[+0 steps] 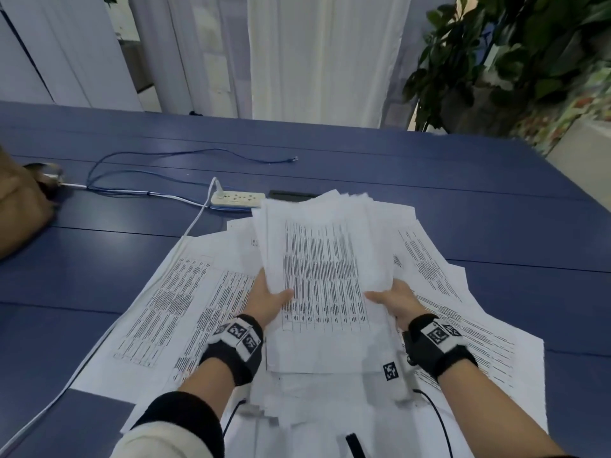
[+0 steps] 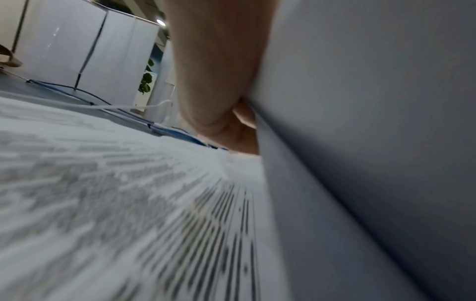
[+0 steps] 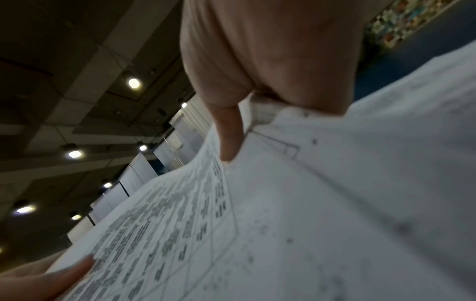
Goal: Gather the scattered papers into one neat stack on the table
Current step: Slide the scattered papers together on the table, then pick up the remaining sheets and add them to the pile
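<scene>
Both hands hold a thick bundle of printed papers (image 1: pixel 325 259) lifted off the blue desk (image 1: pixel 463 180), near the middle of the scene. The left hand (image 1: pixel 267 300) has its grip closed on the bundle's left edge, thumb lying on the top sheet and the fingers tucked out of sight beneath. The right hand (image 1: pixel 395 300) grips the right edge the same way, thumb on top pointing inward; in the right wrist view the thumb (image 3: pixel 229 138) presses down on the printed table while the sheets bend under it. The bundle's far end fans out unevenly, the sheet edges not lined up, and its near end droops toward the person.

Under and around the bundle more loose sheets (image 1: pixel 172 302) lie spread flat on the desk, overlapping at different angles to the left, to the right and on the near side. In the left wrist view the left hand (image 2: pixel 219 81) shows against the bundle's side, with blurred print on the sheets (image 2: pixel 115 203) below.

Just beyond the bundle's far edge sits a white power strip (image 1: pixel 236 199), with a white cord (image 1: pixel 195 223) running from it toward the near left across the desk and under the spread sheets. Blue cables (image 1: pixel 132 190) loop across the far left of the desk. A leafy plant (image 1: pixel 502 57) stands past the far right corner
</scene>
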Demonstrator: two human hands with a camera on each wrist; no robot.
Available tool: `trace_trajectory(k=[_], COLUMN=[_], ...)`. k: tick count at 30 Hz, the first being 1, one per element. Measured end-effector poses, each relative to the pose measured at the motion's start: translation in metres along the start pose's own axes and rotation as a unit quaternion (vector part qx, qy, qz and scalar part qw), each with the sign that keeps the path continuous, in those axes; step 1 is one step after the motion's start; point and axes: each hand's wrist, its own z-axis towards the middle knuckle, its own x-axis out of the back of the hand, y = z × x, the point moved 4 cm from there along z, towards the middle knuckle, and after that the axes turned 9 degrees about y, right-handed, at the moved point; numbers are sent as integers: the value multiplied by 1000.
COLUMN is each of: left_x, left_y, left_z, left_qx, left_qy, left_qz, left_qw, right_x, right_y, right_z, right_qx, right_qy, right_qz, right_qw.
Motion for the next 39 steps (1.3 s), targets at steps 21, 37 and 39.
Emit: trace_trajectory(k=[21, 37, 39], left_x=[43, 54, 57], left_y=[137, 154, 153], left_z=[-3, -5, -6], left_qx=[-194, -151, -149], left_qy=[42, -57, -73], left_qz=[-148, -138, -156], left_qw=[969, 977, 974], right_x=[21, 22, 20], right_y=[-120, -137, -139], right_z=[-28, -34, -37], right_qx=[260, 303, 303], right_qy=[28, -79, -106], right_qz=[161, 179, 180], right_qw=[952, 933, 930])
